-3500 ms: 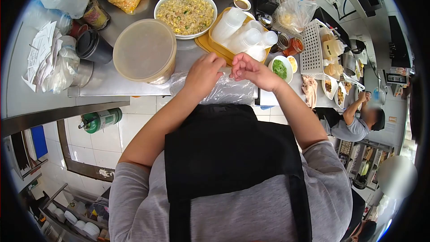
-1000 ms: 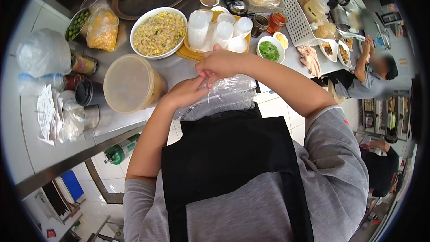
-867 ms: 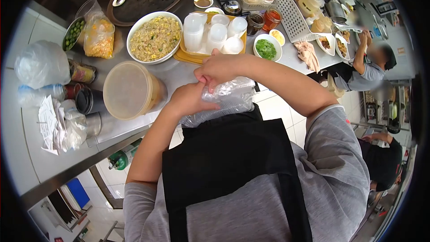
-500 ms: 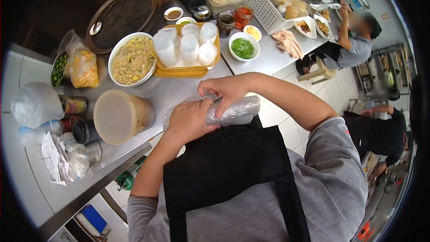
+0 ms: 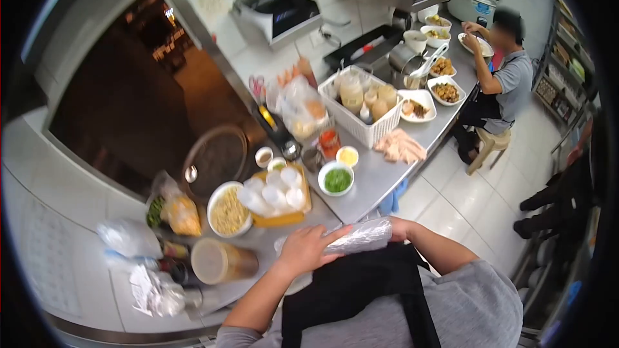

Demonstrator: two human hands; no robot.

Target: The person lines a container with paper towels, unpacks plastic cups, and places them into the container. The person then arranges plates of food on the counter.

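A roll of plastic wrap (image 5: 363, 236) lies across the front of my apron, close to the counter edge. My left hand (image 5: 307, 249) is closed over its left part, fingers stretched along the top. At the roll's right end is my right hand (image 5: 401, 229), curled around that end, with its fingertips partly hidden. Beyond the roll, a yellow tray (image 5: 278, 220) bears several translucent white containers (image 5: 274, 194). Beside it are a bowl of fried rice (image 5: 230, 211) and a bowl of chopped green onions (image 5: 337, 180).
A lidded tub (image 5: 222, 261) stands left on the steel counter. A white basket (image 5: 367, 130) of bottles, a pink cloth (image 5: 400, 146) and dishes of food (image 5: 446, 91) sit to the right. A seated co-worker (image 5: 506, 77) holds a plate; another person (image 5: 567, 187) stands far right.
My view has tilted up and swung, showing more wall and counter. My right hand has shifted from the top of the roll to its right end; my left hand stays on it.
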